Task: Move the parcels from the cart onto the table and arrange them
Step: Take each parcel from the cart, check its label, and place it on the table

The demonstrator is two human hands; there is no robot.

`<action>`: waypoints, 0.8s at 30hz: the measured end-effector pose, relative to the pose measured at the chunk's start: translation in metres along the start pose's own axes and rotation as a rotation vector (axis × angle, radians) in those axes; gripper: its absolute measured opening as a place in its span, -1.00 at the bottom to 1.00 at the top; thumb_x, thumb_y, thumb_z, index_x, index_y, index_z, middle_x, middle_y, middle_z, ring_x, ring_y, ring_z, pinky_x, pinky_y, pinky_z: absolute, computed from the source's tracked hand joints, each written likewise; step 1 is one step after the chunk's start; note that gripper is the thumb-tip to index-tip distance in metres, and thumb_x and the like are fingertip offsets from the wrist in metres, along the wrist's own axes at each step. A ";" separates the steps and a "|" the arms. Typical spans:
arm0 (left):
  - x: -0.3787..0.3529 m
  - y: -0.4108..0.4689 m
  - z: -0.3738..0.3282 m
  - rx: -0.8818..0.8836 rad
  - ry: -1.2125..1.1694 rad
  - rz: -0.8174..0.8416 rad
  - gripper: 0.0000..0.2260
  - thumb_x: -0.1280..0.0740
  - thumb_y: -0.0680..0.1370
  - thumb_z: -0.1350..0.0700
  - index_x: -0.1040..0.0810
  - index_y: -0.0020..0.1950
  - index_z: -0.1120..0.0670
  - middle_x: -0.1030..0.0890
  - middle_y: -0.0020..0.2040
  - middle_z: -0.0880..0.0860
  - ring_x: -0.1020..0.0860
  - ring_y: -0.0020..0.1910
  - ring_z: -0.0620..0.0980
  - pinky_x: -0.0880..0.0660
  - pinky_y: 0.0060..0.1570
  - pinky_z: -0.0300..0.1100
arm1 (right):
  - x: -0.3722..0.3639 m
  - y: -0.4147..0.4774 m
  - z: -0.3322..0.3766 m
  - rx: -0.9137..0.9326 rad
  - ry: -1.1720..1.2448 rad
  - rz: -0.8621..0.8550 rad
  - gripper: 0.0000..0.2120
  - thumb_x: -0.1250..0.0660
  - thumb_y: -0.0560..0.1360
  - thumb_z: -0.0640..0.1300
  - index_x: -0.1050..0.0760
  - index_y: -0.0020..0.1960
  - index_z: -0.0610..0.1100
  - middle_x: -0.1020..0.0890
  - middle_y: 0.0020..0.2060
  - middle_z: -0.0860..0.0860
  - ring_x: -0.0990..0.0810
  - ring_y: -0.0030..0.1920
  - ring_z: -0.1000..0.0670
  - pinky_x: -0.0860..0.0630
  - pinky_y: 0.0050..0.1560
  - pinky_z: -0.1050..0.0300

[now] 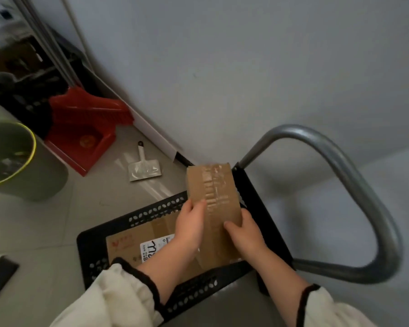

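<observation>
Room: grey matt wall [222,67] meeting a pale tiled floor [45,227]; no table in view.
Cart [151,211]: black plastic deck on the floor, its raised rim pierced with leaf-shaped holes.
Handle [354,166]: bent steel tube at the cart's far end, smooth, with a dull sheen.
Bin [40,171]: round, green, yellow-green lip; on the floor left of the cart, well apart from it.
Dustpan [80,133]: red hard plastic, at the foot of the wall.
Flat parcel [132,246]: brown corrugated carton lying flat in the cart, white printed label and red logo on top, partly hidden by the forearms. Judged to need both hands at opposite edges; weight cannot be told.
Held parcel [210,187]: small oblong brown carton held above the cart's far end, long side pointing away. Wrinkled glossy clear tape runs down its middle. Judged light and stiff. The tape is probably slick, so bare card at the edges is the safer hold, and the corners may crush.
Left grip [191,223]: clamped on the held parcel's near left edge, thumb on top; the fingers beneath are hidden.
Right grip [243,232]: clamped on its near right edge, thumb on top.
Scraper [143,168]: small, white, flat on the floor just beyond the cart.
</observation>
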State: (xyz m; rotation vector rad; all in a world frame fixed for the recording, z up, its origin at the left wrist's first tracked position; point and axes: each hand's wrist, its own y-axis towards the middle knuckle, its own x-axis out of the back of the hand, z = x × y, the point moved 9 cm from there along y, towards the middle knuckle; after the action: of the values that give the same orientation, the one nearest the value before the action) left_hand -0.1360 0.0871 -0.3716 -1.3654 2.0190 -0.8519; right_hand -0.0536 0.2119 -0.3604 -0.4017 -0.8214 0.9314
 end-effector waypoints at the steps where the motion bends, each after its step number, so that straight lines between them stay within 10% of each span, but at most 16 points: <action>1: 0.002 -0.013 -0.019 -0.024 0.013 -0.004 -0.78 -0.21 0.57 -0.04 -0.51 0.18 -0.08 -0.64 0.02 -0.01 -0.59 0.02 0.03 -0.50 0.13 0.09 | 0.007 -0.012 0.019 0.020 0.017 -0.010 -0.77 -0.27 0.52 -0.12 -0.32 0.10 0.11 -0.48 -0.06 0.14 -0.47 -0.11 0.15 -0.37 -0.24 0.29; 7: 0.027 -0.136 -0.164 -0.199 0.080 0.010 -0.71 -0.18 0.60 0.01 -0.47 0.31 -0.06 -0.57 0.15 -0.09 -0.53 0.12 -0.05 -0.46 0.08 -0.10 | 0.055 -0.130 0.156 0.138 0.131 -0.022 -0.68 -0.30 0.51 -0.14 -0.32 0.21 0.05 -0.51 -0.01 0.13 -0.47 -0.03 0.13 -0.37 -0.16 0.32; 12: 0.054 -0.289 -0.325 -0.700 0.391 0.135 -0.46 -0.16 0.53 0.42 -0.38 0.24 -0.22 -0.40 0.24 -0.03 -0.42 0.26 0.01 -0.33 0.30 -0.27 | 0.102 -0.257 0.284 0.296 0.318 0.003 -0.51 -0.34 0.50 -0.11 -0.28 0.38 -0.02 -0.50 0.25 0.05 -0.51 0.18 0.05 -0.46 0.24 0.02; 18: 0.128 -0.460 -0.422 -0.829 0.621 0.021 -0.20 -0.34 0.35 -0.34 0.09 0.44 -0.38 -0.12 0.46 -0.06 -0.23 0.41 -0.03 -0.22 0.41 0.08 | 0.122 -0.414 0.409 0.629 0.399 0.068 -0.25 -0.46 0.31 0.03 -0.23 0.43 0.05 -0.52 0.22 0.10 -0.54 0.19 0.09 -0.53 0.17 0.09; 24: 0.165 -0.571 -0.430 -0.854 0.366 0.048 -0.59 -0.38 0.26 -0.27 -0.49 0.04 -0.17 -0.67 -0.06 -0.17 -0.64 -0.11 -0.24 -0.53 -0.14 -0.28 | 0.129 -0.522 0.435 0.810 0.514 0.160 -0.06 -0.47 0.22 -0.10 -0.07 0.46 0.25 -0.49 0.21 0.16 -0.57 0.12 0.17 -0.56 -0.16 0.32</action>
State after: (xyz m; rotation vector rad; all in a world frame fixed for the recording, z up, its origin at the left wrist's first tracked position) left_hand -0.1709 -0.1446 0.3234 -1.6471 2.8732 -0.1905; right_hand -0.0606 0.0151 0.3025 0.0160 0.0874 1.1578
